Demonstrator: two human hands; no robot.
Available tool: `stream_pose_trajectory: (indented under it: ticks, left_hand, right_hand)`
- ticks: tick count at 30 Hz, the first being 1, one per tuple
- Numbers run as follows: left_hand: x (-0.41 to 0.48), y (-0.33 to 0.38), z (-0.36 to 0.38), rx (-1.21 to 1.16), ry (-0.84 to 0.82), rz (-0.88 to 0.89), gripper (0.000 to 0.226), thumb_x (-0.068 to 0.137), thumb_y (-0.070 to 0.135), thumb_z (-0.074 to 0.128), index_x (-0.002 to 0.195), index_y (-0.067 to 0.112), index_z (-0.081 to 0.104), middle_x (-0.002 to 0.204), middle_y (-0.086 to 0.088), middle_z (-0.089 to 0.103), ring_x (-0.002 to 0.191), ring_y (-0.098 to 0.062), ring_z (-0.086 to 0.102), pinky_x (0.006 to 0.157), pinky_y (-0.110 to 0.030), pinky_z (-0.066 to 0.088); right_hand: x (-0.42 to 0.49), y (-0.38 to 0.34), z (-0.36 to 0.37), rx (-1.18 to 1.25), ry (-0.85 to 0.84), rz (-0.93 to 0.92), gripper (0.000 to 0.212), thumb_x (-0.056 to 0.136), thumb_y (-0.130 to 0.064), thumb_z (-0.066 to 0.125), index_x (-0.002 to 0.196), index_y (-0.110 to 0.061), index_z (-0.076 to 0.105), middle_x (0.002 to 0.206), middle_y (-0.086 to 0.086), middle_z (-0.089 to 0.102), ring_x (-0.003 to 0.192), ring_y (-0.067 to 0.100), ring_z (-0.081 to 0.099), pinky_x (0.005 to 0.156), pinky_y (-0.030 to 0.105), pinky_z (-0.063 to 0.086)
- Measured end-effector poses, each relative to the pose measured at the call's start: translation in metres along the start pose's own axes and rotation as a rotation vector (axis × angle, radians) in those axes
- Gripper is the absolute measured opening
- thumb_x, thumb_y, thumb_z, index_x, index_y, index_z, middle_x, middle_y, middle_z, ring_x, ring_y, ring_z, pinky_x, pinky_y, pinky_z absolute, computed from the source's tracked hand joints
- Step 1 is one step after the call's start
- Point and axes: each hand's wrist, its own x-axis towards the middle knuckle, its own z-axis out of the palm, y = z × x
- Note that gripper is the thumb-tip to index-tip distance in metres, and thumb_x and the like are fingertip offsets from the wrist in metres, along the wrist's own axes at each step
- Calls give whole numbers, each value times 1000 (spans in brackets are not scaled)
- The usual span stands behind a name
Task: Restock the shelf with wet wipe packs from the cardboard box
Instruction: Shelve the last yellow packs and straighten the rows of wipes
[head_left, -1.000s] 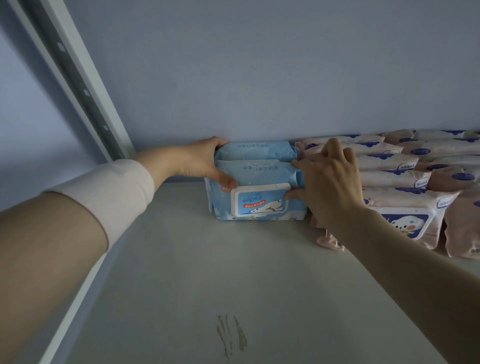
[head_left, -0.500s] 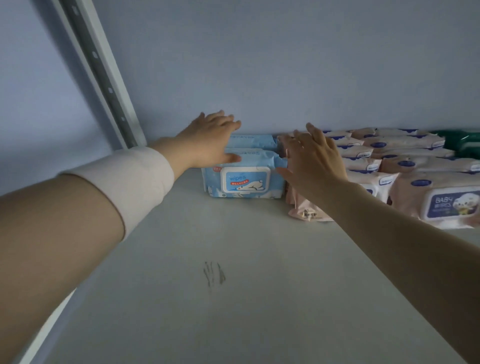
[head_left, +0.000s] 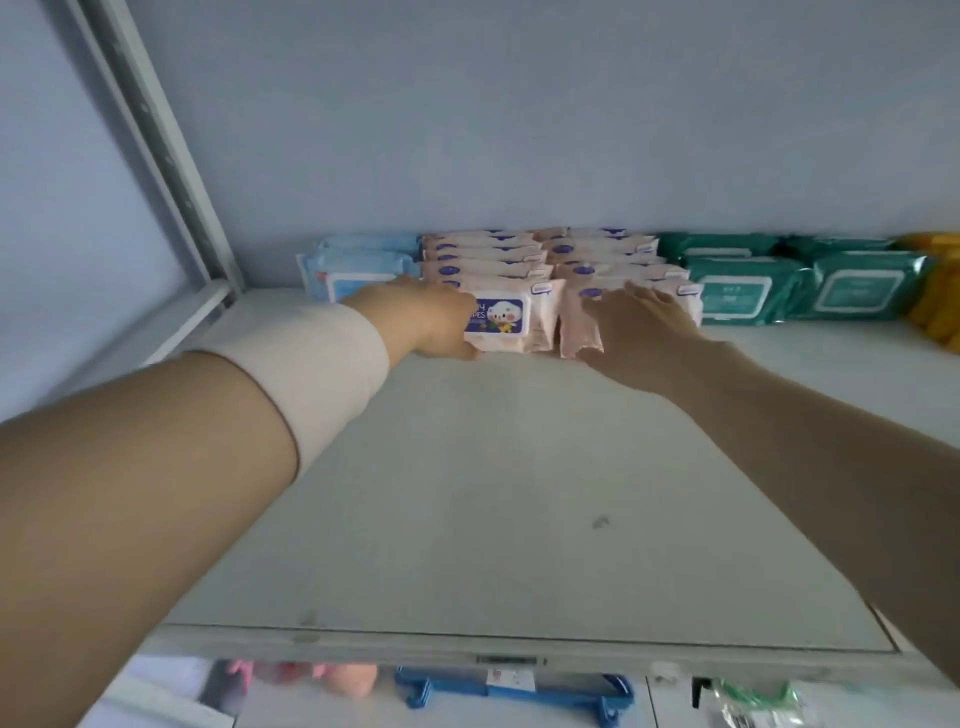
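Shelf (head_left: 519, 493) carries pink packs (head_left: 501, 316): left hand (head_left: 434, 319) grips one, right hand (head_left: 641, 325) touches another

In front of the pink packs (head_left: 498, 260) the shelf (head_left: 519, 493) lies bare to its front lip, with wide room for both arms. Behind them the wall (head_left: 519, 130) closes the shelf. Just left of them sit blue packs (head_left: 358, 254), then a narrow gap to the slanted post (head_left: 156, 145). Just right of them stand green packs (head_left: 737, 280), with yellow packs (head_left: 935, 291) beyond. Above them is open air. The left hand (head_left: 431, 322) and right hand (head_left: 639, 327) cover their front faces.
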Motion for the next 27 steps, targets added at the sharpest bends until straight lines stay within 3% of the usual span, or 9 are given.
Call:
stream_pose_trajectory:
  ticks: [5,8,12,19,27]
  left_hand:
    - [-9,70,-28,15,-56,77,61,89,55,47,136,18,40,140,-10,45,126,-32,44,101,-42,39]
    - [-9,123,-40,-8,-42,210,61,89,54,47,133,13,41,138,-11,46,123,-33,45,99,-39,39]
    - [-9,211,-47,-64,-50,404,68,89,54,48,142,15,33,146,-12,38,130,-33,40,107,-43,35]
    - [-45,390,-65,-27,-57,711,70,88,58,46,144,21,29,150,-7,34,135,-30,36,109,-41,32]
    - [-102,618,-65,48,-55,969,66,86,58,48,138,18,39,138,-9,48,123,-31,47,101,-46,40]
  right_hand:
    - [-66,53,-8,-21,-131,78,55,90,-46,48,135,-16,40,133,11,49,124,30,43,101,38,37]
    - [-116,84,1,-1,-155,163,54,90,-46,47,134,-15,41,131,9,51,126,29,41,103,40,37]
    - [-191,132,18,-1,-197,353,56,91,-47,47,137,-16,38,138,8,46,132,28,36,107,40,34]
    - [-366,207,39,37,-252,709,57,92,-45,46,140,-17,36,143,8,41,135,27,31,107,40,29]
    - [-593,289,66,70,-349,1056,59,92,-44,48,142,-18,34,144,9,41,136,30,31,111,42,28]
